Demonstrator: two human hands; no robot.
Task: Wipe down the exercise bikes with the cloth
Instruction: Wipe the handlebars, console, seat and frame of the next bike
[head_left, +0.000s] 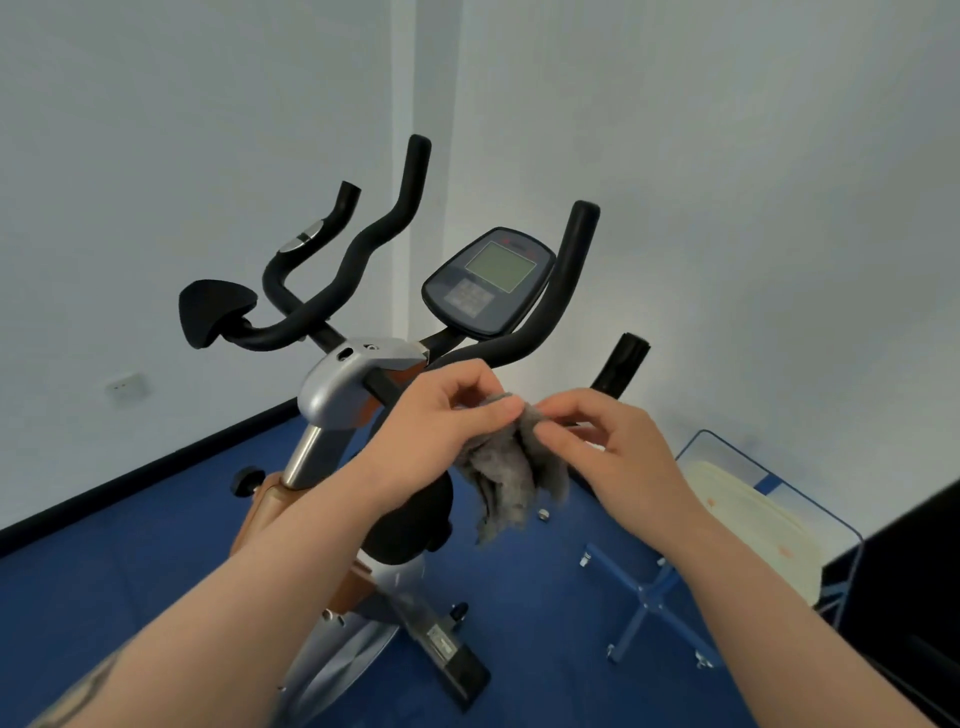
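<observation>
Pinching a rumpled grey cloth (511, 467) between them, both hands (524, 431) meet in front of the exercise bike (358, 384). The left hand (447, 415) grips the cloth's upper edge with thumb and curled fingers; the right hand (608, 441) nips the same bunched top edge with its fingertips. The cloth looks like soft, nubbly terry, and it hangs in loose folds below the hands, not touching the bike.

The bike's handlebars (363, 244) are curved tubes sheathed in matte black foam, sweeping up and away in S-shaped bends. A rounded, dark plastic console (488, 283) with a pale square screen sits between them, tilted toward the viewer. Below it, a smooth silver-grey shroud (343, 384) caps a polished metal post (306, 452), with copper-brown panels on the frame. A black padded elbow rest (213, 309) juts out on the left.

Blue matting covers the floor (130, 561). At the right stands a blue metal-framed cart on casters (660, 603) holding a cream-coloured tray (763, 525).
</observation>
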